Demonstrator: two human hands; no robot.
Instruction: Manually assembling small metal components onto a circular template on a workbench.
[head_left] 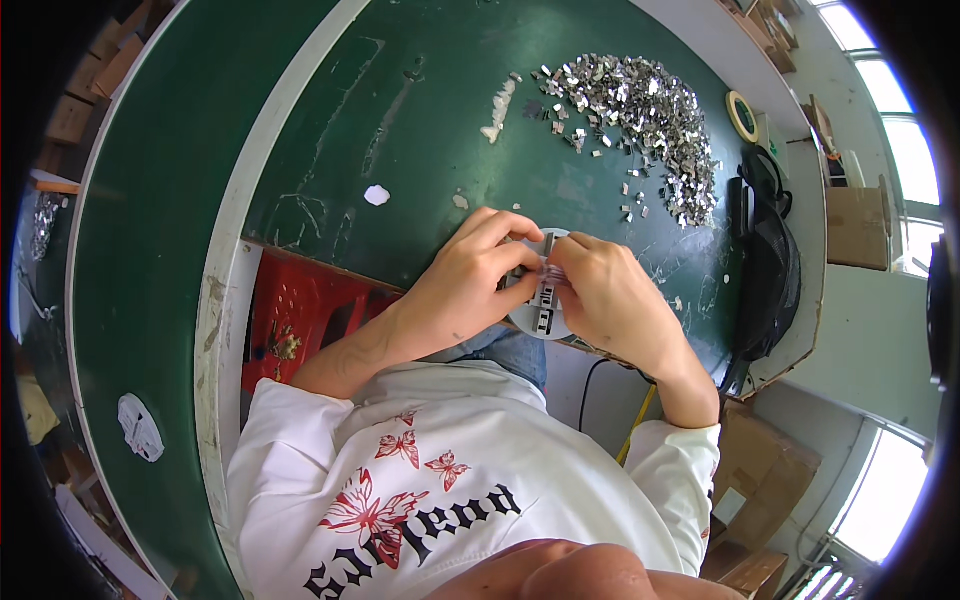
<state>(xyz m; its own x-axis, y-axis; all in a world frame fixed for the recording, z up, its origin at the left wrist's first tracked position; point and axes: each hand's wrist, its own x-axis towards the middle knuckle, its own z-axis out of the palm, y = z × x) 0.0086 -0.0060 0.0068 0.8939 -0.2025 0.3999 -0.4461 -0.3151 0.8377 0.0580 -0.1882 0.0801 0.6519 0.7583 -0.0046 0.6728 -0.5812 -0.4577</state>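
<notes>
A round pale grey disc-shaped fixture (pixel 558 325) sits at the near edge of the green table, with a metal bar and dark slotted parts (pixel 545 296) across its middle. My left hand (pixel 478 268) is bent over its left side, thumb and fingers closed towards the bar. From the right, my right hand (pixel 612 300) curls over the fixture with its fingertips pinched close to the left ones. A small pale, striped bit (pixel 553 274) shows between the two hands. Whatever the fingertips grip is too small and too covered to name.
A large pile of small shiny metal pieces (pixel 640 100) spreads over the table's far right. A tape roll (pixel 742 116) and a black mesh bag (pixel 770 270) lie along the right edge. White scraps (pixel 376 195) dot the tabletop. A red plastic stool (pixel 300 310) stands below at left.
</notes>
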